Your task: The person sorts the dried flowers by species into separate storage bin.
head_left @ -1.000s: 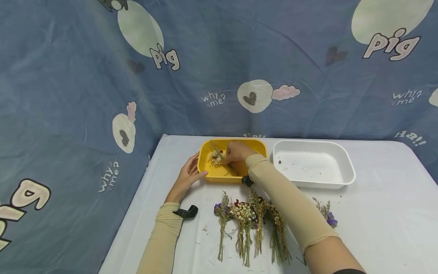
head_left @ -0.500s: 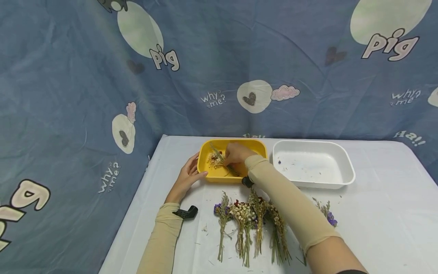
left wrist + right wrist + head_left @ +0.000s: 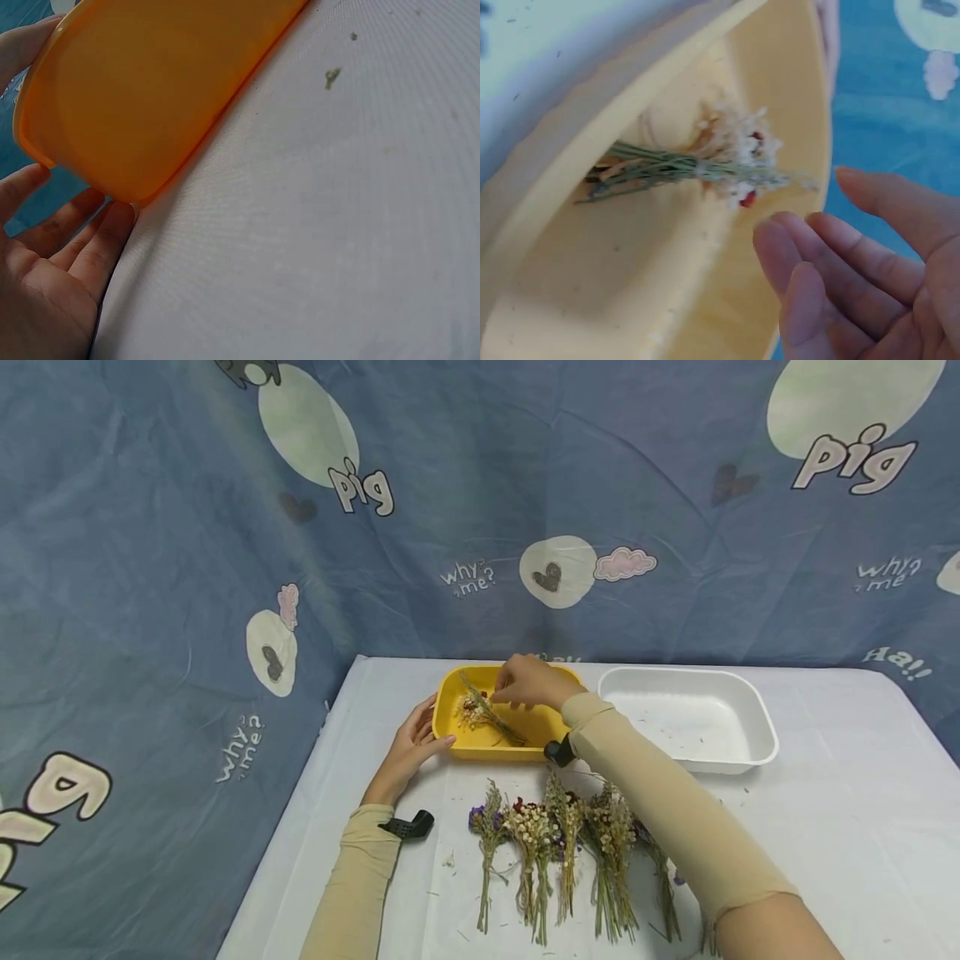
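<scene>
A yellow tray [image 3: 489,752] holds a small bunch of dried flowers [image 3: 487,717] with green stems and cream and red heads, lying at its left half. My left hand [image 3: 408,747] rests against the tray's left end, fingers fairly straight along the outer wall and the thumb at the front rim. Over the tray hovers my right hand [image 3: 531,682], its fingers loosely bent and holding nothing. In the right wrist view the right-hand fingertips [image 3: 804,281] are beside the flower heads [image 3: 746,161], with a gap between.
Several dried-flower bunches [image 3: 528,835] lie side by side in front of the tray, some partly under the right forearm. A white tray [image 3: 767,739] with small bits in it stands right of the yellow one. A blue printed curtain [image 3: 420,543] hangs behind the table.
My right hand has let go of the dried-flower bunch and risen slightly to the right; the bunch stays in the yellow tray. My left hand has not moved.
</scene>
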Demonstrator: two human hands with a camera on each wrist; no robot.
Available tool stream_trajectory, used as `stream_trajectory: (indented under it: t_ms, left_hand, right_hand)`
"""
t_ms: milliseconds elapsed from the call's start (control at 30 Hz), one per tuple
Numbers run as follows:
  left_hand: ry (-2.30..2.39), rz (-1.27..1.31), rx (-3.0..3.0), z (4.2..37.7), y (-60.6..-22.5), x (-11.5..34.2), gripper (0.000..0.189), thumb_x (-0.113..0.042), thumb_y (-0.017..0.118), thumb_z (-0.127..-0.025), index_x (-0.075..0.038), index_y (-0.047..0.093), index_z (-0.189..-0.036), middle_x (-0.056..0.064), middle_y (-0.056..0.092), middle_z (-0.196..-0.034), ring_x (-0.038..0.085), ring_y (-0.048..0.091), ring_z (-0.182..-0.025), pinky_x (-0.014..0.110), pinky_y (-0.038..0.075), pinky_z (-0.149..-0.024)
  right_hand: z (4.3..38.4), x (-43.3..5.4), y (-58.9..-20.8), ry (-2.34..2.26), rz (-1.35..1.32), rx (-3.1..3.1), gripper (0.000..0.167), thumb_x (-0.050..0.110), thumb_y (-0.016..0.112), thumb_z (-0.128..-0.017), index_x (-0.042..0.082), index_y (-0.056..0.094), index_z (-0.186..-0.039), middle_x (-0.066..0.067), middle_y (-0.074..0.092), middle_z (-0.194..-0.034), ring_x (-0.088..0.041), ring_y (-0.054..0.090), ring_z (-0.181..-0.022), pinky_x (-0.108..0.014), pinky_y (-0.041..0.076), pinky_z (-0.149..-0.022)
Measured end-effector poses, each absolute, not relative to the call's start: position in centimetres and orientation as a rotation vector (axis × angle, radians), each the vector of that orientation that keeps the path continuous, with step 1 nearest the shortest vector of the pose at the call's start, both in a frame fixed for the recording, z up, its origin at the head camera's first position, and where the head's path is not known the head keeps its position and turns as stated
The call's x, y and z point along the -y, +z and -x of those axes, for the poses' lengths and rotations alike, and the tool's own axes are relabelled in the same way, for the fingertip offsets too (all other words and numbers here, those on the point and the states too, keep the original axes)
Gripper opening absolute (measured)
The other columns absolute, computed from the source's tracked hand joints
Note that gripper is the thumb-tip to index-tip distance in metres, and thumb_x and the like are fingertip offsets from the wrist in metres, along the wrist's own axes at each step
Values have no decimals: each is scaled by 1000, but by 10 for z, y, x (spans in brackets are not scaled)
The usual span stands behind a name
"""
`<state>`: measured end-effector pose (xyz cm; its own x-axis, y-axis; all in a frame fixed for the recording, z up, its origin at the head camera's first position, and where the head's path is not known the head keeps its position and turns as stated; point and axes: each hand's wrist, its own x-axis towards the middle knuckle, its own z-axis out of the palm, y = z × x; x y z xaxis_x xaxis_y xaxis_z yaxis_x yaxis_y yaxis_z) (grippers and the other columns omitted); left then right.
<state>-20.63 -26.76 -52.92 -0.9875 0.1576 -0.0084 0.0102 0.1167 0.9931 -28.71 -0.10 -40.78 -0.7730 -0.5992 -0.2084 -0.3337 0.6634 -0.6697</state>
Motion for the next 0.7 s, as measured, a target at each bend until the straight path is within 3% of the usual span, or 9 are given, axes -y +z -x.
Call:
stream_trajectory:
  t_ms: [167,433,700]
  left_hand:
    - [2003,-185,-2264,206,-530,268,83,-19,80,-92,-35,35,-160,7,46,-158,27,44,-149,24,46,-116]
    - [2015,-212,-2250,206,-529,267,83,-19,79,-93,-32,34,-161,9,44,-160,29,43,-150,25,45,-117]
    - [1999,-197,-2265,205,-527,267,83,-19,79,-93,-33,33,-161,7,44,-160,27,41,-151,34,39,-123]
  right_hand:
    - [281,-14,-395,-971,740,-2470,22,25,71,-99,6,77,-110,-16,79,-105,-35,76,-90,-31,63,-63]
    - [264,-42,-378,-1075,724,-2499,25,27,71,-99,6,75,-112,-13,79,-103,-17,74,-79,-33,64,-64]
    - [237,-74,-378,-1158,664,-2497,27,29,71,-100,6,73,-114,-11,78,-102,-17,73,-80,-32,63,-61]
